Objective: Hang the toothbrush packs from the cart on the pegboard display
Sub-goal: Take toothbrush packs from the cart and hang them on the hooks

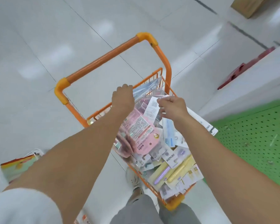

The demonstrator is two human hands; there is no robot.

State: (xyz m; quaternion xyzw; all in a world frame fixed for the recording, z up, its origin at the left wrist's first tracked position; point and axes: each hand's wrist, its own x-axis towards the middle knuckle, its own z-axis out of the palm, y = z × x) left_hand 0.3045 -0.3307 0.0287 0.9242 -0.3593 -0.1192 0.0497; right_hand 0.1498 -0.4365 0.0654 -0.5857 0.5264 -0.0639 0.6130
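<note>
While both arms reach into the orange cart (155, 46), the left hand (123, 98) curls over packs at 12 o'clock of the heap, seemingly steadying them. Right hand (172, 107) pinches a white-backed toothbrush pack (152, 106), probably to lift it free. Toothbrush packs (171, 167) fill the basket; green pegboard (255, 139) lies at 3 o'clock.
</note>
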